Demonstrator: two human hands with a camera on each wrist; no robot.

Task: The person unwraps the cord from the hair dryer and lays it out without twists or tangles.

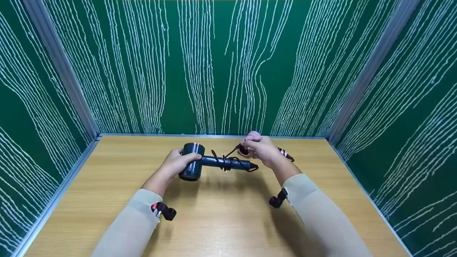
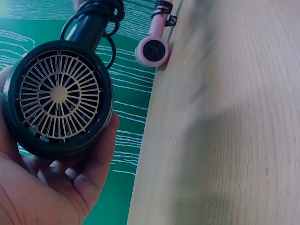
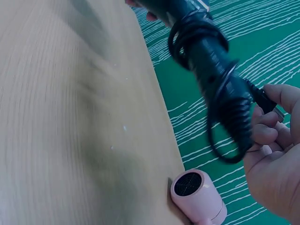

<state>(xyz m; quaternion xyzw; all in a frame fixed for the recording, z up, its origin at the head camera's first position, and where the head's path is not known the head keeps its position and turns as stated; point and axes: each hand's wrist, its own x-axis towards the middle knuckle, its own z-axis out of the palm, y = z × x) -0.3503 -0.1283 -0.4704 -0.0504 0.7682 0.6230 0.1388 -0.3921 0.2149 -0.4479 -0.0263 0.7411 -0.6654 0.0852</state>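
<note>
A dark green hair dryer [image 1: 191,167] is held up over the table, its handle pointing right. My left hand [image 1: 175,163] grips it round its barrel, the thumb on the near side. The round vent grille [image 2: 58,95] faces the left wrist camera. Black cord [image 3: 199,35] is wound in loops about the handle. Between thumb and fingers, my right hand [image 1: 265,150] pinches the plug end [image 3: 263,99] of that cord, just past the handle's tip. Behind the right hand a pink hair dryer [image 1: 254,134] lies on the table, partly hidden in the head view.
The wooden table [image 1: 214,221] ends at a metal edge strip along the back. Green walls [image 1: 285,35] with white wavy lines stand on three sides. The pink dryer's handle [image 2: 158,23] also has dark cord wound round it.
</note>
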